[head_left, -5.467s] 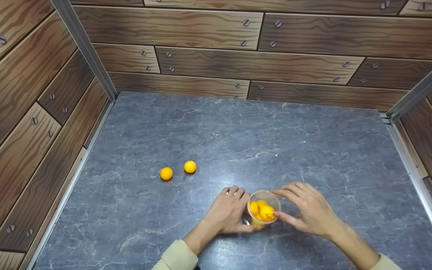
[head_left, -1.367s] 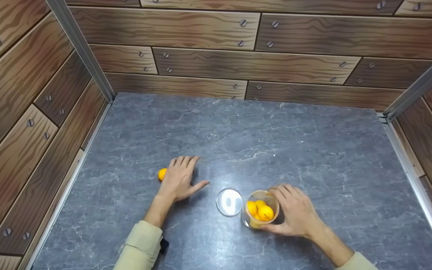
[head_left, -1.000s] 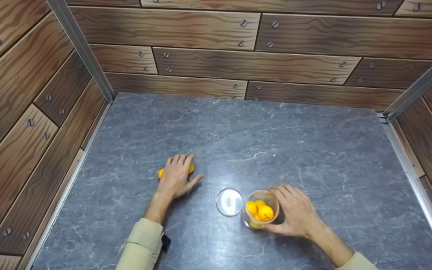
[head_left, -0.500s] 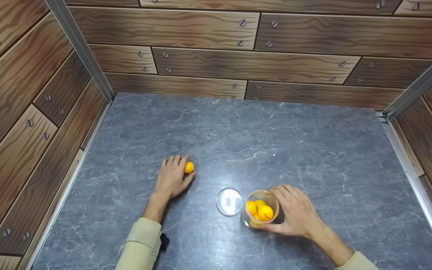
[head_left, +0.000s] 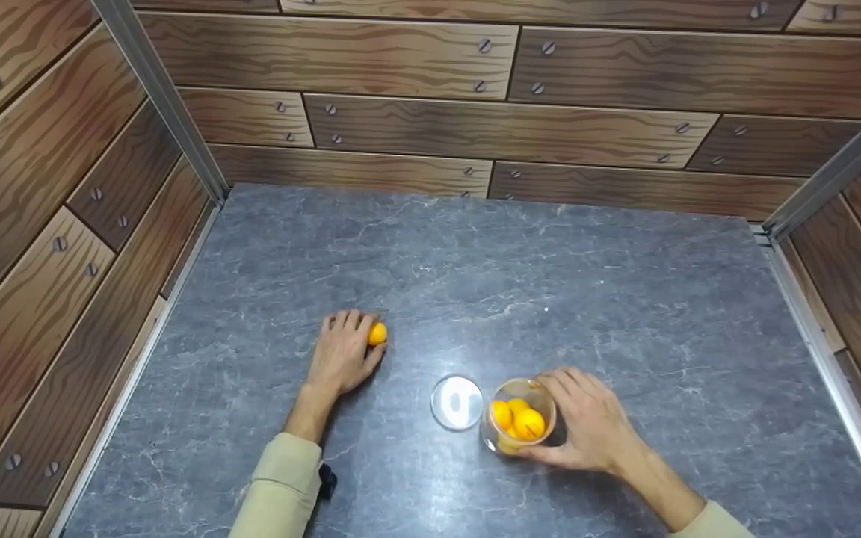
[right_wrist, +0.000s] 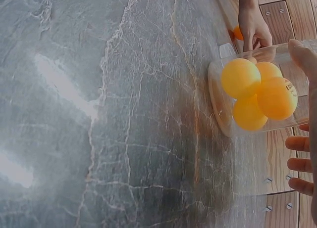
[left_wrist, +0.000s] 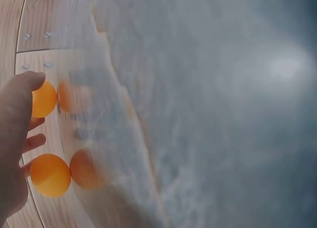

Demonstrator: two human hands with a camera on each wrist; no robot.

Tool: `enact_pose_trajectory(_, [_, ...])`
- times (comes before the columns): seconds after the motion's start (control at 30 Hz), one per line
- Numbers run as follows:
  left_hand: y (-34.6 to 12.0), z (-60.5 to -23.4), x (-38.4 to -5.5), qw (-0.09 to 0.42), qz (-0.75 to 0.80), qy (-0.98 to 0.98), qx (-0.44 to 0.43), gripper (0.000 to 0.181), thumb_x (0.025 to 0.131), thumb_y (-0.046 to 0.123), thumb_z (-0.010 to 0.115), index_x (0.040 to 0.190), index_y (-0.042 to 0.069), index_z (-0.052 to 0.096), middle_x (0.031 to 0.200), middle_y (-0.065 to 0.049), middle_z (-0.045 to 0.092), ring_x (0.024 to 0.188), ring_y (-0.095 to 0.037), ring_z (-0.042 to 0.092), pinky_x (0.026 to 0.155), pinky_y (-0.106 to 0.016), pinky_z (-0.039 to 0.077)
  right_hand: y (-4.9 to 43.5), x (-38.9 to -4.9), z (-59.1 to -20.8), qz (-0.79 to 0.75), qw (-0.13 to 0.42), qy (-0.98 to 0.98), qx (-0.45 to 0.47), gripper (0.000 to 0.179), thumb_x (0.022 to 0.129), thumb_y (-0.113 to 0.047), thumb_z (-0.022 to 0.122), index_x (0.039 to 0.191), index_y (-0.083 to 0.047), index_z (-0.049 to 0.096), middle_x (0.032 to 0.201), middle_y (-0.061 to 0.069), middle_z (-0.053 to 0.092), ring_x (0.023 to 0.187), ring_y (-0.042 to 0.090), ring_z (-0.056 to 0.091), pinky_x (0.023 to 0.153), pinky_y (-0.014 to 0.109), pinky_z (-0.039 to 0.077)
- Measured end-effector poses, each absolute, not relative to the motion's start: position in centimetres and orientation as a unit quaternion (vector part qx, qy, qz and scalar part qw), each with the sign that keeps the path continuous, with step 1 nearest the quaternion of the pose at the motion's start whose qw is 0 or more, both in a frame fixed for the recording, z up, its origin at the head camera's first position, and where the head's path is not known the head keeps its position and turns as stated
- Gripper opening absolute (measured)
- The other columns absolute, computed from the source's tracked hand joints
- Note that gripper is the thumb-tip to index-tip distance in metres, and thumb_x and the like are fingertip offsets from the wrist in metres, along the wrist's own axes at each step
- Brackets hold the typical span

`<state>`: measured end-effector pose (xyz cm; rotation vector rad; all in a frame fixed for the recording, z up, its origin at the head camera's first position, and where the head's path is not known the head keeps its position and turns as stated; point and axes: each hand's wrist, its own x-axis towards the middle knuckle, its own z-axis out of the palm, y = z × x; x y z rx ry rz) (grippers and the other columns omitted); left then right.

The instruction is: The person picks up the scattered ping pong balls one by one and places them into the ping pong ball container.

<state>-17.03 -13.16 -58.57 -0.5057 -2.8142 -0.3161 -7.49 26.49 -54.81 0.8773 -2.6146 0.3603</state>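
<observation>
My left hand [head_left: 339,353] is low over the table on the left, thumb and index finger pinching an orange ping-pong ball [head_left: 377,333]. In the left wrist view a second orange ball [left_wrist: 50,175] sits by the little-finger side of that hand; from the head it is hidden under the hand. My right hand [head_left: 587,420] holds a clear plastic jar [head_left: 539,390] by its side near the rim, thumb in front and fingers behind. The jar stands upright and open, with several orange balls [right_wrist: 277,98] inside, one with dark print.
A clear round lid [head_left: 457,403] lies flat on the table just left of the jar. The grey marbled table [head_left: 550,261] is bounded by wood-patterned walls [head_left: 400,127] at the back and both sides, with metal posts in the corners.
The left hand left the jar for the two loose balls, covered the left one, and its thumb closed in on the other. The right hand came to hold the jar. The lid now shows beside it.
</observation>
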Motion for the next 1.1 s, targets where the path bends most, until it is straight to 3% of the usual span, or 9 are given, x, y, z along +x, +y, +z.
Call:
enact_pose_trajectory(0.4, [-12.9,-58.3,-16.8,0.144,-0.102,-0.966,-0.187,0.039,0.096,0.038,0.074,0.123,0.011,0.066,0.113,-0.01,0.067,0.11,-0.033,0.063,0.101,-0.052,0.048,26.5,-7.6,-54.9,0.128,0.186,-0.922,0.314,0.094,0.064,-0.087,0.076,0.123,-0.014,0.068,0.114,0.001,0.072,0.107,0.02,0.066,0.09,0.042,0.059])
enact_pose_trajectory(1.1, [-10.8,-57.4,-16.0,0.145,-0.128,-0.958,-0.211,0.038,0.096,0.038,0.074,0.123,0.013,0.067,0.112,-0.008,0.067,0.11,-0.03,0.063,0.101,-0.051,0.052,26.5,-7.5,-54.8,0.125,0.178,-0.925,0.31,0.093,0.066,-0.087,0.076,0.124,-0.014,0.068,0.115,0.001,0.072,0.106,0.02,0.066,0.09,0.041,0.059])
